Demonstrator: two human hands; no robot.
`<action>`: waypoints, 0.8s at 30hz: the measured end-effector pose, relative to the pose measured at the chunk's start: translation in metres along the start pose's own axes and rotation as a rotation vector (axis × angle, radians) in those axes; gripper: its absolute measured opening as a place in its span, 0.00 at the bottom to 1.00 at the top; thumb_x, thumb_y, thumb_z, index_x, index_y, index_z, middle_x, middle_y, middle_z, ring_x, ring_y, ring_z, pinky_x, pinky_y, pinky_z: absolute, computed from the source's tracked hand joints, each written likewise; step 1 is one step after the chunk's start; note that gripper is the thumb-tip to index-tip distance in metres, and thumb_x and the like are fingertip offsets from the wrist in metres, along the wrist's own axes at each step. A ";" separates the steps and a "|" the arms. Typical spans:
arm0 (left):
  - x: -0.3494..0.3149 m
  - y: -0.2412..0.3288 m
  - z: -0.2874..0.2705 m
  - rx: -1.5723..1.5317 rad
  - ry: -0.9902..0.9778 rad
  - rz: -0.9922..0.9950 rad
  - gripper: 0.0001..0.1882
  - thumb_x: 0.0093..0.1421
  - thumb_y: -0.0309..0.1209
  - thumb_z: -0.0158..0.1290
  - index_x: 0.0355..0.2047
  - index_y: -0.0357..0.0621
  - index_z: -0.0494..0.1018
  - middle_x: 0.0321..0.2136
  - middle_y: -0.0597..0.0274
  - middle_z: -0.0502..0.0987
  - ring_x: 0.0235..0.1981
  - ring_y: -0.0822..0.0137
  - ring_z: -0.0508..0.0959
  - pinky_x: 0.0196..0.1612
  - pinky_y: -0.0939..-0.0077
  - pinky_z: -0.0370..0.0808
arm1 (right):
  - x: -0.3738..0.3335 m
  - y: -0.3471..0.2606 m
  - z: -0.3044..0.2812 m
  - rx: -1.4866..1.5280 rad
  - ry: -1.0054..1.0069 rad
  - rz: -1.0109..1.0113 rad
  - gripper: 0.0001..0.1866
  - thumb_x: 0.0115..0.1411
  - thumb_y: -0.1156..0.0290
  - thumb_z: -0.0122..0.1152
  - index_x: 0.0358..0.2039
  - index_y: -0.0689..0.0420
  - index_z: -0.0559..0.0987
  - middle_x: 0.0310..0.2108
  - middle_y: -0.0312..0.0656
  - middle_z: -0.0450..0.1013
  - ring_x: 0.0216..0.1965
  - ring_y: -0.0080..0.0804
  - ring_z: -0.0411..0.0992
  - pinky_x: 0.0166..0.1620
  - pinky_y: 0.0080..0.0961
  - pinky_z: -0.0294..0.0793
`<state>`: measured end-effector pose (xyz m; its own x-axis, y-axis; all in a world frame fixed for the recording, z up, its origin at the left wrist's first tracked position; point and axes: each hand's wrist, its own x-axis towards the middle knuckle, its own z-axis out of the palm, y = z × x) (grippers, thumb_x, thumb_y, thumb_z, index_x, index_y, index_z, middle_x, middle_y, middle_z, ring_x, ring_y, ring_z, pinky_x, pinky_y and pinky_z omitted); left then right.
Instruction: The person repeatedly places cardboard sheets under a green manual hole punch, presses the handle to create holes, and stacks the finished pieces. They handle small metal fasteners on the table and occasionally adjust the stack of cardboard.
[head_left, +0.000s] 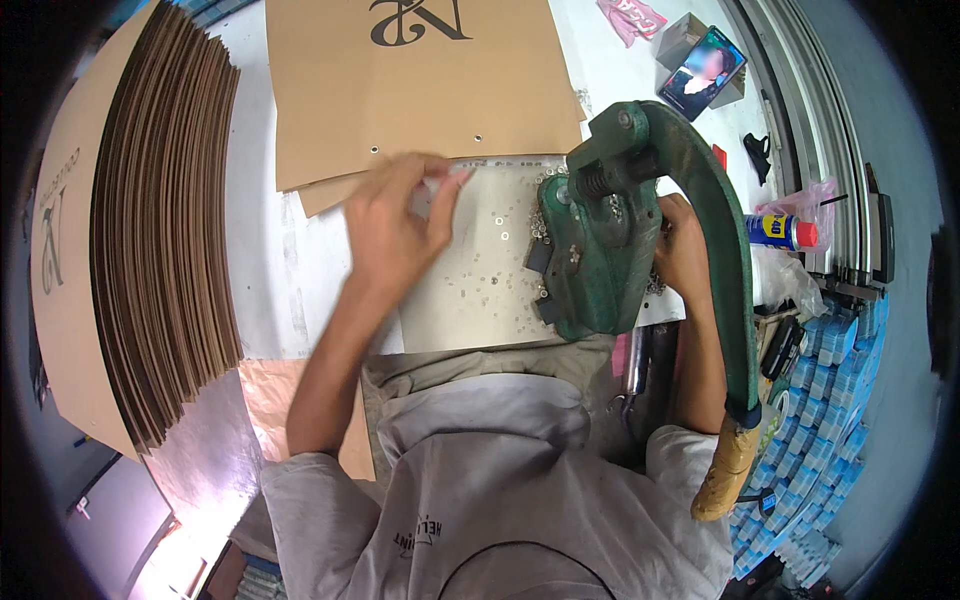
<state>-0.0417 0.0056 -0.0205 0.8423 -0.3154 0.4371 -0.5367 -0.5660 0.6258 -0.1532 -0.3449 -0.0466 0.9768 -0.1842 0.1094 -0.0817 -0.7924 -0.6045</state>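
My left hand (395, 215), a little blurred, is over the near edge of a brown paper bag (430, 90). Its thumb and forefinger come together in a pinch; anything between them is too small to make out. Two metal eyelets (478, 138) sit near that edge of the bag. A green hand press (600, 260) stands to the right, its long curved lever ending in a tan wrapped handle (727, 470). Beyond the press body, my right hand (682, 250) has its fingers curled in close to it. The press hides part of them and whatever they hold.
Loose eyelets and washers (500, 235) lie scattered on the pale board (450, 325). A tall stack of brown bags (180, 230) fills the left side. To the right are a phone (705, 73) propped on a box, a blue spray can (775, 231) and blue bundles (815, 400).
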 end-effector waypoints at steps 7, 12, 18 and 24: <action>0.045 -0.057 0.002 0.199 -0.332 0.202 0.20 0.66 0.41 0.60 0.53 0.43 0.75 0.56 0.43 0.78 0.58 0.42 0.79 0.56 0.48 0.80 | 0.007 0.000 -0.003 0.150 -0.014 0.082 0.06 0.62 0.81 0.61 0.40 0.65 0.80 0.37 0.39 0.71 0.42 0.27 0.72 0.48 0.24 0.69; 0.029 -0.025 0.037 0.429 -0.329 0.272 0.11 0.72 0.37 0.49 0.47 0.45 0.68 0.58 0.44 0.77 0.60 0.40 0.77 0.58 0.46 0.79 | 0.009 -0.021 0.018 0.488 -0.048 0.160 0.05 0.63 0.77 0.65 0.39 0.64 0.81 0.40 0.36 0.78 0.41 0.21 0.74 0.44 0.22 0.71; 0.030 -0.033 0.050 0.417 -0.204 0.479 0.09 0.65 0.31 0.53 0.45 0.46 0.72 0.59 0.46 0.76 0.60 0.43 0.77 0.59 0.46 0.79 | 0.028 -0.019 0.032 0.485 -0.192 0.107 0.26 0.56 0.72 0.76 0.54 0.62 0.78 0.48 0.40 0.80 0.48 0.29 0.77 0.54 0.32 0.76; 0.037 -0.037 0.059 0.425 -0.174 0.446 0.10 0.60 0.29 0.54 0.40 0.49 0.83 0.56 0.51 0.79 0.52 0.53 0.81 0.53 0.59 0.82 | 0.039 -0.035 0.042 0.550 -0.258 0.165 0.26 0.57 0.71 0.73 0.55 0.62 0.78 0.47 0.43 0.81 0.47 0.32 0.79 0.52 0.35 0.79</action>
<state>0.0118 -0.0302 -0.0657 0.5574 -0.6891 0.4630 -0.8009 -0.5932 0.0814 -0.1038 -0.2999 -0.0538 0.9819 -0.0777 -0.1729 -0.1891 -0.3374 -0.9222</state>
